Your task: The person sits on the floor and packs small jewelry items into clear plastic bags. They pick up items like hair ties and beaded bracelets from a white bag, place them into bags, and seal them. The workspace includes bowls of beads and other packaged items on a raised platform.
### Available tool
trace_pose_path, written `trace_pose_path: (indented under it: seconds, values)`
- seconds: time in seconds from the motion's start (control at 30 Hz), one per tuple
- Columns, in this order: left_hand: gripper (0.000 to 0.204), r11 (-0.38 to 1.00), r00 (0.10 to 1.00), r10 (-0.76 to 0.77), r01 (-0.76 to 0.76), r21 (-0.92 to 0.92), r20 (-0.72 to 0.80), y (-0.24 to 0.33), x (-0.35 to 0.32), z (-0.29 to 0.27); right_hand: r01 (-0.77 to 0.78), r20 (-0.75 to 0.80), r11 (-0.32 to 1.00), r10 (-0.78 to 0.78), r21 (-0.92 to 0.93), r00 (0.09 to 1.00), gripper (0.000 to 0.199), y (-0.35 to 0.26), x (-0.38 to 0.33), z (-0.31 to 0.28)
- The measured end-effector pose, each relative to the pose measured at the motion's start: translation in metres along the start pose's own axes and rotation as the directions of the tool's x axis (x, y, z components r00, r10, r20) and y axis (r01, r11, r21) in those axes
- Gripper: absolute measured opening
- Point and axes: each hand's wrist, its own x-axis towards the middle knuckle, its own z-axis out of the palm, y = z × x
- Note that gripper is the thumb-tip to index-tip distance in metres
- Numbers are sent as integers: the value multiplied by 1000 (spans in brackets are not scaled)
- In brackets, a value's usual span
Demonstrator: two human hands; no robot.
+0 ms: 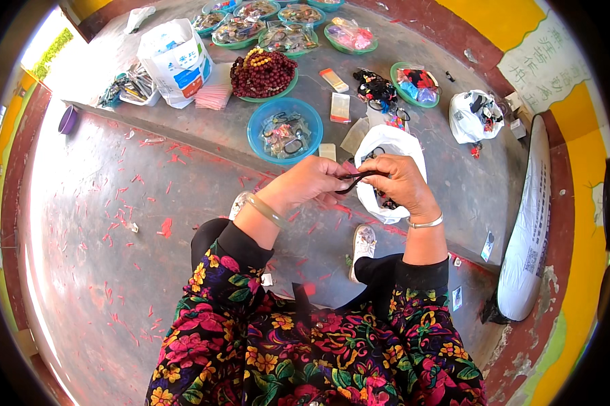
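Observation:
Between my two hands is a black looped band (362, 176), stretched sideways above a white plastic bag. My left hand (310, 181) pinches one end of the band, and a bit of pink shows beside its fingertips. The other end is pinched in my right hand (401, 181), thumb and fingers pressed together. Below my hands, the white plastic bag (413, 150) stands with its mouth wide, holding dark small items that my hands partly cover. Left of it, a blue basin (253, 135) contains several small clear packets with dark bands.
A green plate (289, 86) carries dark red bead strings. Beyond it stand several basins of packets (237, 32). A white carrier bag (157, 47) and pink cards (213, 95) are at left. Another stuffed white bag (462, 120) and a long silvery wrapped object (527, 230) are at right.

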Motion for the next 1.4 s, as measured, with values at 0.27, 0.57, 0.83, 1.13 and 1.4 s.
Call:
trace_pose_path:
  seconds: [0.27, 0.57, 0.83, 1.13, 1.4]
  values:
    - [24, 998, 1000, 1, -1, 55, 0, -1, -1, 4, 176, -3, 955, -182, -239, 983, 18, -2, 3, 3]
    - [16, 997, 1000, 17, -16, 71, -3, -8, 4, 2, 221, 37, 941, -219, -256, 975, 21, 7, 7, 13]
    - [19, 998, 997, 51, -49, 36, -61, 0, 1, 6, 111, -80, 993, -114, -31, 990, 23, 7, 5, 7]
    - [25, 999, 995, 39, -38, 16, -97, -5, 4, 4, 101, -169, 994, -108, -50, 980, 14, 5, 7, 11]
    - [28, 997, 996, 41, -36, 67, -79, -5, 4, 4, 142, -171, 980, -166, -143, 971, 16, 9, 8, 15]
